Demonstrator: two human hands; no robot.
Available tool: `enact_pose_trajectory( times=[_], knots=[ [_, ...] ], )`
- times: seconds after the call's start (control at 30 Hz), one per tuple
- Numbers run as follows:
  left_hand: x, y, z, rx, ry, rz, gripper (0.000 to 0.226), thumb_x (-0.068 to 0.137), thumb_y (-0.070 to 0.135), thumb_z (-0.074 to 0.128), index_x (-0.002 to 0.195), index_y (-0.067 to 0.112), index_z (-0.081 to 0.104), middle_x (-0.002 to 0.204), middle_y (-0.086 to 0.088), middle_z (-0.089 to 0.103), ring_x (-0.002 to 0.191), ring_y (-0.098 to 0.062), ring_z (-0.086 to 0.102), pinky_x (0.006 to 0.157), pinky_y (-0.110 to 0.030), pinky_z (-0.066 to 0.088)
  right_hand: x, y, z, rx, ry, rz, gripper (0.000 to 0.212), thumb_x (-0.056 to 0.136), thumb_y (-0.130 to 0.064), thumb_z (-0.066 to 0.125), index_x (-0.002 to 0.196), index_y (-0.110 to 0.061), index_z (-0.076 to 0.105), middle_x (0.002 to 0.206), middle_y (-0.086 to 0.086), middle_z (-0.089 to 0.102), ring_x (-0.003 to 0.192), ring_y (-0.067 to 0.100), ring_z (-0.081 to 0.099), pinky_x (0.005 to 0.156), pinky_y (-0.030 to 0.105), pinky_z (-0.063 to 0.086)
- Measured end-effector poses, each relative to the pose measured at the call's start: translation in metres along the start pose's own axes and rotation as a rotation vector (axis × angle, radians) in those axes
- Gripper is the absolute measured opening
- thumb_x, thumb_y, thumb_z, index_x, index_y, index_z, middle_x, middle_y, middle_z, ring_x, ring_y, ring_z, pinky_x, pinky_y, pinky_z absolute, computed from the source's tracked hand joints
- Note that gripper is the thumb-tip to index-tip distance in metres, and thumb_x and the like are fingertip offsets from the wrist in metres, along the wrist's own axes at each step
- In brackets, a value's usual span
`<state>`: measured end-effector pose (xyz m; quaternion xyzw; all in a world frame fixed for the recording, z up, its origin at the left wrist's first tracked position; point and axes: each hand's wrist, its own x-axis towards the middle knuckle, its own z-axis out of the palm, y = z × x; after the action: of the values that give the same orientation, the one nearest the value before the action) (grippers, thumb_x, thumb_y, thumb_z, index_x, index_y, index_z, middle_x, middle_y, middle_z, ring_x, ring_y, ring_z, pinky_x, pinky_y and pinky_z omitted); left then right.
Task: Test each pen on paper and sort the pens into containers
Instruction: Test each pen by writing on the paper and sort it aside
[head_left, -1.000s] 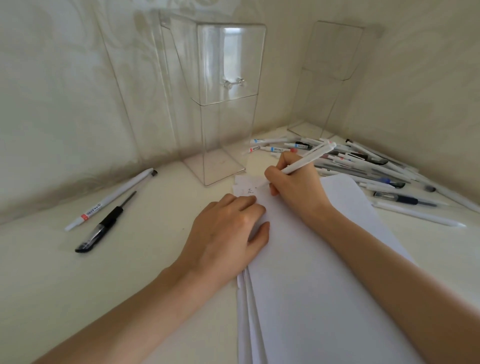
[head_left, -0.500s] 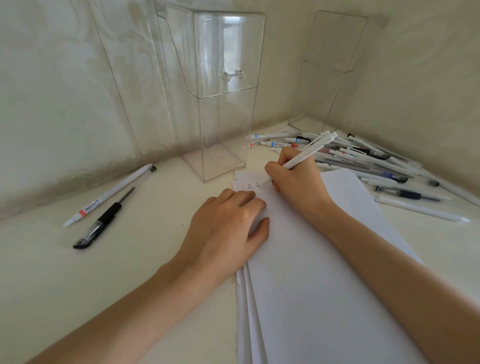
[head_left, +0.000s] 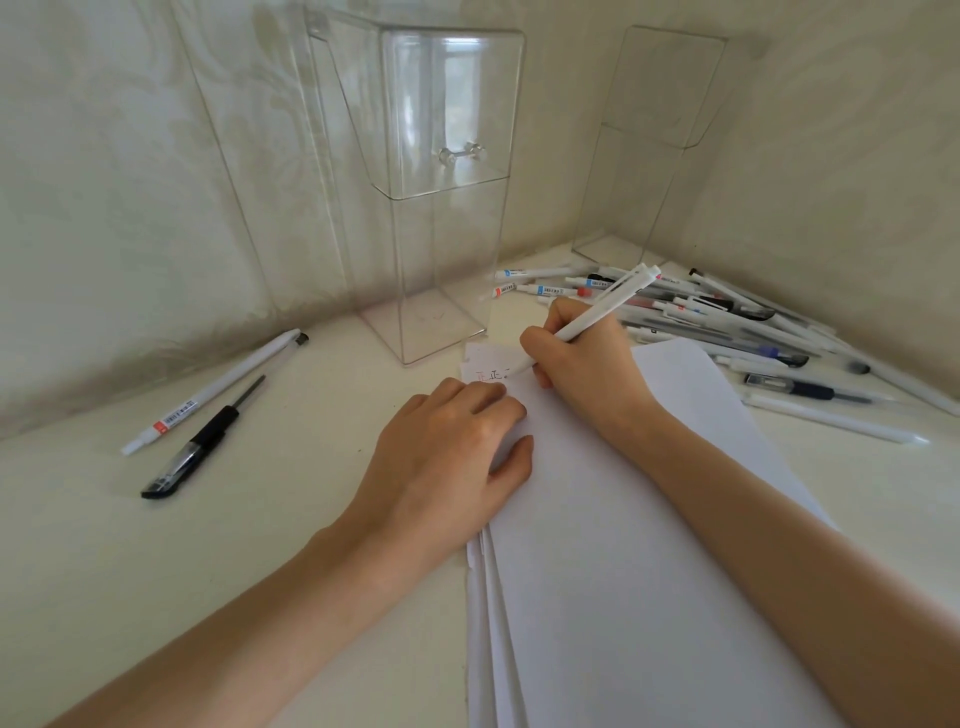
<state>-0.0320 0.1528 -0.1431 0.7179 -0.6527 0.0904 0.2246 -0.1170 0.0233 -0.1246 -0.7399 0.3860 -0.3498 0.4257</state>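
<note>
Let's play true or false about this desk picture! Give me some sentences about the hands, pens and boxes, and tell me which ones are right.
1. The right hand holds a white click pen with its tip on the white paper stack. True.
2. The left hand is lifting a pen. False: it lies flat on the paper.
3. The tall clear plastic box nearest the paper is full of pens. False: no pens are in it.
4. A black pen and a white pen with a red band lie left of that box. True.
5. A heap of pens lies on the right. True.

Right hand (head_left: 587, 364) writing, white pen (head_left: 597, 312) on paper (head_left: 623, 519).
</note>
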Motion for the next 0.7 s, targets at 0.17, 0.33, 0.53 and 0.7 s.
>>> enact_pose_trajectory(
  times=[0.17, 0.33, 0.53, 0.7],
  knots=[
    [0.000, -0.001, 0.001, -0.013, 0.005, 0.001, 0.035, 0.080, 0.040, 0.040, 0.087, 0.021, 0.068, 0.092, 0.006, 0.067, 0.079, -0.019, 0.061, 0.060, -0.026, 0.048, 0.001, 0.001, 0.000, -0.043, 0.032, -0.019, 0.031, 0.078, -0.007, 0.055, 0.062, -0.016, 0.031, 0.055, -0.002, 0.033, 0.046, 0.005, 0.029, 0.042, 0.014, 0.026],
    [-0.001, -0.002, 0.000, -0.035, -0.002, -0.001, 0.036, 0.081, 0.043, 0.039, 0.090, 0.022, 0.068, 0.095, 0.008, 0.067, 0.082, -0.017, 0.061, 0.063, -0.025, 0.047, -0.004, -0.002, -0.005, 0.131, 0.022, -0.041, 0.026, 0.090, -0.026, 0.060, 0.077, -0.009, 0.044, 0.058, 0.016, 0.062, 0.044, 0.006, 0.048, 0.048, 0.018, 0.038],
    [0.000, -0.001, -0.007, -0.246, -0.056, -0.090, 0.065, 0.074, 0.068, 0.050, 0.123, 0.026, 0.049, 0.116, 0.014, 0.056, 0.107, -0.007, 0.048, 0.078, -0.015, 0.029, -0.002, 0.008, -0.020, 0.056, -0.036, -0.147, 0.038, 0.084, 0.011, 0.050, 0.103, -0.022, 0.055, 0.087, -0.004, 0.064, 0.079, 0.010, 0.061, 0.074, 0.027, 0.052],
    [0.000, -0.003, -0.009, -0.505, -0.054, -0.085, 0.076, 0.061, 0.073, 0.053, 0.126, 0.043, 0.026, 0.110, 0.024, 0.053, 0.101, 0.007, 0.047, 0.084, -0.005, 0.032, -0.004, 0.002, -0.027, 0.642, -0.184, 0.004, 0.030, 0.091, 0.009, 0.045, 0.112, -0.007, 0.059, 0.101, 0.016, 0.056, 0.076, 0.020, 0.067, 0.072, 0.026, 0.055]
  ],
)
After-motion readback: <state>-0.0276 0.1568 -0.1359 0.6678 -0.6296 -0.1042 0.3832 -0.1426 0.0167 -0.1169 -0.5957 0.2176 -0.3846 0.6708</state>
